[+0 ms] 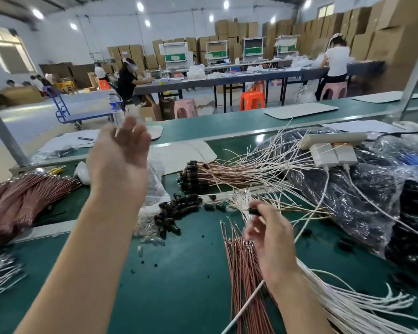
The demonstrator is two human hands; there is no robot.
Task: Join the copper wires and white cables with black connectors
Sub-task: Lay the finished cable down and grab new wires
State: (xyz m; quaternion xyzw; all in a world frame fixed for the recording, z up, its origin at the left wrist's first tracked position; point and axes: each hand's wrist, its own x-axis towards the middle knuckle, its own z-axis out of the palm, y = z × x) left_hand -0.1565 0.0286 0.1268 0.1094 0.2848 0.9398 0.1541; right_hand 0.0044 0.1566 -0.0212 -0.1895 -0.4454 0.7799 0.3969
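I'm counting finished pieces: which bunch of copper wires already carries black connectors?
The middle bunch, beyond the right hand: black connectors cap its left ends. The left pile and the near bunch show bare metal tips.

The left hand (121,153) is raised above the green counter (179,285), blurred, its fingers loosely spread. The right hand (270,239) pinches a black connector (254,211) above the loose copper wires (241,280). White cables (348,307) lie just beside them, and a pile of connectors (176,213) lies near.
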